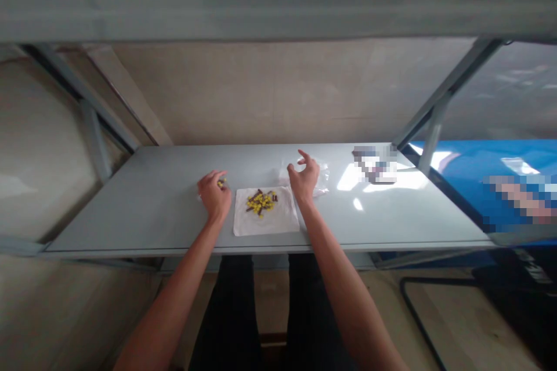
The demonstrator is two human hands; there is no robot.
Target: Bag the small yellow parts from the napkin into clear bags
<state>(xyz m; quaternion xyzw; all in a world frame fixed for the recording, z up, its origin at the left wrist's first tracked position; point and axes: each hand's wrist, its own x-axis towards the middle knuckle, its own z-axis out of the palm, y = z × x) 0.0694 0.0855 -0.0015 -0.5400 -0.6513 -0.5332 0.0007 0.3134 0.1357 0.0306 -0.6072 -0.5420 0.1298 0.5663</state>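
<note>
A pile of small yellow and dark brown pieces (261,203) lies on a white cloth (248,225) near the table's front edge; their exact kind is too small to make out. Left of the cloth, my left hand (213,192) is curled around a few similar pieces (221,182), yellow showing at its fingertips. Something clear and shiny shows at that hand's outer edge. My right hand (306,177) is at the cloth's upper right, thumb and fingers apart with nothing visible between them. Beneath and around it lies a clear plastic bag (322,179), partly hidden by the hand.
The grey table (143,203) stands between metal frame posts, with a beam (278,6) across the top. A blurred-out object (375,163) lies at the table's back right. Beyond is a blue surface (461,185); a black chair frame (435,282) stands below right.
</note>
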